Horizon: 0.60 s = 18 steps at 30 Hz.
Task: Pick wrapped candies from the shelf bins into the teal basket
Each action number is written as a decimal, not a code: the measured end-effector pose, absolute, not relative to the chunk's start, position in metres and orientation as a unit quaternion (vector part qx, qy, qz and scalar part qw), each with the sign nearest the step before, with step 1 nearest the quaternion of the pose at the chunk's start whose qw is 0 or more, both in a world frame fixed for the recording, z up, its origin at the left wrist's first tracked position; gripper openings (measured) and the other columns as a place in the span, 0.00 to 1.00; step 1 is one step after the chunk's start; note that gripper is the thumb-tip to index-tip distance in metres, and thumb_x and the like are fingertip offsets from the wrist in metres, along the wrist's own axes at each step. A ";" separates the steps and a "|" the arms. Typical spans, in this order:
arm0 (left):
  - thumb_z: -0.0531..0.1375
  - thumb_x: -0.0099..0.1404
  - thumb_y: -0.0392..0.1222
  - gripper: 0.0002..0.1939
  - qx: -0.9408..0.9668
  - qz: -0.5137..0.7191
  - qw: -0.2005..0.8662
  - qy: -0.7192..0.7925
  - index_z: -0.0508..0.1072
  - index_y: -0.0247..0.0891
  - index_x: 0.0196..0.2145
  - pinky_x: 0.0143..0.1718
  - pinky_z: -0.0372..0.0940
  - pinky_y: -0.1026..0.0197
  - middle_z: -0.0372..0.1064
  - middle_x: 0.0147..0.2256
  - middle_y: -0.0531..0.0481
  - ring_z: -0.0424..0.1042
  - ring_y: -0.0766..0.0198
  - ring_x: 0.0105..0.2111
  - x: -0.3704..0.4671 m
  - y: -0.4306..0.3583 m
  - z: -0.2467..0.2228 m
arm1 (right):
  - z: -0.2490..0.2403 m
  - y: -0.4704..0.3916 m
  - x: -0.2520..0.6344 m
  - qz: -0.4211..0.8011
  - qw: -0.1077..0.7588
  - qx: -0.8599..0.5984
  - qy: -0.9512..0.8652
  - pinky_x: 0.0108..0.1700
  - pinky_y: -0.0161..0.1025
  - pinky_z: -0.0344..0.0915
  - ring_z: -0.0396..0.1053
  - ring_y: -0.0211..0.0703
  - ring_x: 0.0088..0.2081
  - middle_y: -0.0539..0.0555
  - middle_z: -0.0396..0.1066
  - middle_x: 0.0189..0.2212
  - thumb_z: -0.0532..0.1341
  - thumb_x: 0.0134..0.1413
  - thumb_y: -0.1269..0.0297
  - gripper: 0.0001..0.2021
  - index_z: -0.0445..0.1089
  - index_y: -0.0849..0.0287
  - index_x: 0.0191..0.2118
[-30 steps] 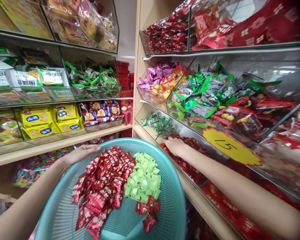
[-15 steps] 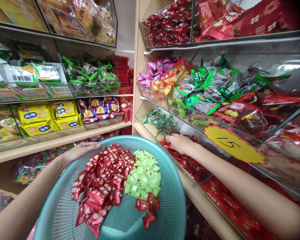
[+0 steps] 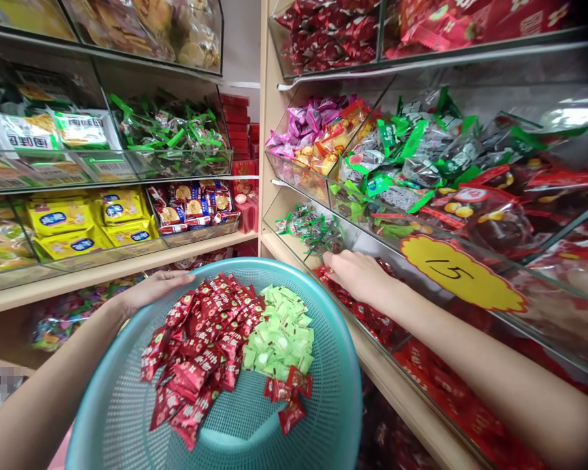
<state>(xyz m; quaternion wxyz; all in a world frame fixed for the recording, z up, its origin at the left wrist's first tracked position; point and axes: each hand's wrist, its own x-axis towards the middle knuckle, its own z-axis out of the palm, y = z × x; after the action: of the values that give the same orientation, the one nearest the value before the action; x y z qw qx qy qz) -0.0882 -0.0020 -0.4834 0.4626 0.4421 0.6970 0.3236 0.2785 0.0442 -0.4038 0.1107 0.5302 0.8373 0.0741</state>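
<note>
My left hand (image 3: 159,287) grips the far left rim of a round teal plastic basket (image 3: 338,391). In the basket lie a heap of red wrapped candies (image 3: 203,339), a pile of small light-green packets (image 3: 279,333) and several smaller red candies (image 3: 291,395). My right hand (image 3: 355,271) reaches into a clear bin of red wrapped candies (image 3: 372,313) to the basket's right. Its fingers are curled down at the candies; what they hold, if anything, is hidden.
Green-and-clear packets (image 3: 308,228) fill the bin behind my right hand. A yellow price tag (image 3: 463,271) marked 15 hangs above my right forearm. Yellow snack packs (image 3: 61,215) stand on the left shelf. A wooden shelf edge (image 3: 392,385) runs beside the basket.
The view has shifted slightly, and the shelves and basket sit a little higher in the picture. My left hand stays on the rim and my right hand stays at the red candy bin.
</note>
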 end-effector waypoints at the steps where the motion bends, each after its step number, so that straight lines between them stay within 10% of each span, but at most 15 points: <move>1: 0.63 0.42 0.59 0.31 0.446 0.318 0.469 0.693 0.72 0.37 0.41 0.36 0.67 0.59 0.76 0.35 0.48 0.74 0.58 0.31 -0.089 -0.001 -0.484 | -0.400 0.038 0.275 0.060 0.088 0.520 0.847 0.35 0.38 0.58 0.67 0.49 0.39 0.61 0.68 0.36 0.52 0.56 0.65 0.12 0.64 0.61 0.44; 9: 0.63 0.44 0.58 0.31 0.458 0.307 0.472 0.688 0.72 0.38 0.43 0.36 0.66 0.61 0.75 0.37 0.49 0.73 0.60 0.32 -0.094 0.000 -0.486 | -0.432 0.003 0.229 -0.285 0.091 0.250 0.921 0.29 0.30 0.54 0.59 0.32 0.26 0.48 0.65 0.26 0.58 0.47 0.68 0.09 0.70 0.58 0.38; 18: 0.62 0.44 0.59 0.30 0.473 0.305 0.463 0.685 0.73 0.37 0.41 0.34 0.66 0.61 0.75 0.36 0.47 0.73 0.60 0.31 -0.095 -0.002 -0.487 | -0.475 0.005 0.201 -0.289 0.143 0.237 0.917 0.29 0.30 0.55 0.62 0.35 0.32 0.51 0.67 0.33 0.62 0.41 0.68 0.16 0.68 0.62 0.41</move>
<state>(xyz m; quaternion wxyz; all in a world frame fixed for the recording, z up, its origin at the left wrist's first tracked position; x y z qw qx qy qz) -0.0951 -0.0016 -0.4869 0.4630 0.4726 0.6851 0.3049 0.2009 0.0045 -0.4745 0.1428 0.2369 0.9166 -0.2886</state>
